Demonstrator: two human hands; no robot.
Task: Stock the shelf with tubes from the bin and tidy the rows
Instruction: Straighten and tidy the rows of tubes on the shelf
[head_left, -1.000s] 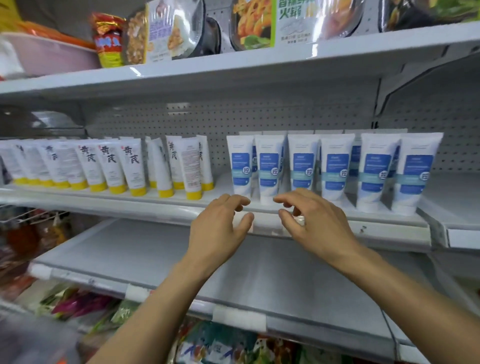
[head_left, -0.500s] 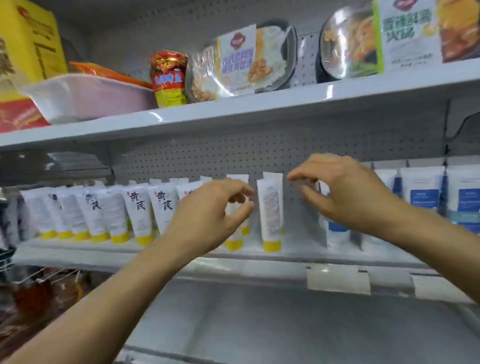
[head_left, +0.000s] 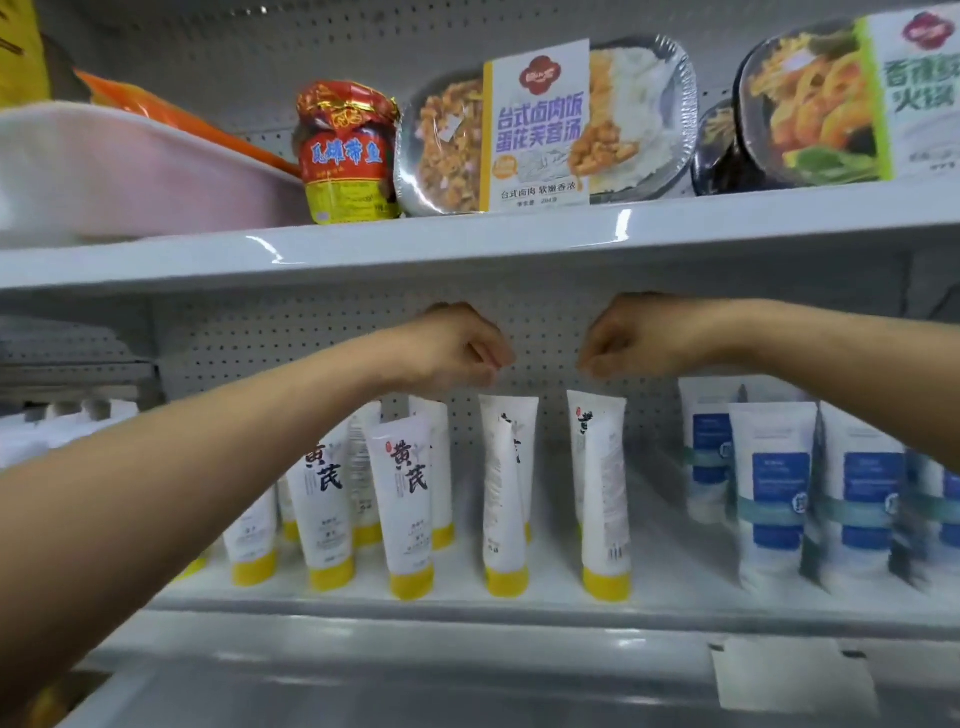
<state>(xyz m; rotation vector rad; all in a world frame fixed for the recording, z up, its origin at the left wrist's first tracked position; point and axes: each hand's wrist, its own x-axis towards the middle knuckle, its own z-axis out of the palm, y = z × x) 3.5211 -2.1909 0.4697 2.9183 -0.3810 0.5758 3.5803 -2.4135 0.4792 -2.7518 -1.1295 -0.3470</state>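
White tubes with yellow caps (head_left: 410, 499) stand cap-down in rows on the middle shelf (head_left: 467, 597). Two of them stand apart from the rest at the front, one (head_left: 506, 483) under my left hand and one (head_left: 602, 493) under my right. My left hand (head_left: 457, 348) hovers just above the first tube's top with its fingers pinched together, not touching it. My right hand (head_left: 639, 338) is pinched the same way just above the second tube. Neither hand holds anything. White tubes with blue labels (head_left: 774, 493) fill the shelf's right side. No bin is in view.
The upper shelf (head_left: 519, 234) sits close above my hands and carries a pink tray (head_left: 130, 176), a red jar (head_left: 348, 156) and packed ready meals (head_left: 540, 124). A pegboard back wall (head_left: 311, 332) stands behind the tubes. A lower shelf (head_left: 467, 675) with a paper label (head_left: 789, 675) runs below.
My hands rose from the shelf's front edge to above the yellow-capped tubes and closed into pinches. The view moved left and closer. Two tubes now stand apart at the front.
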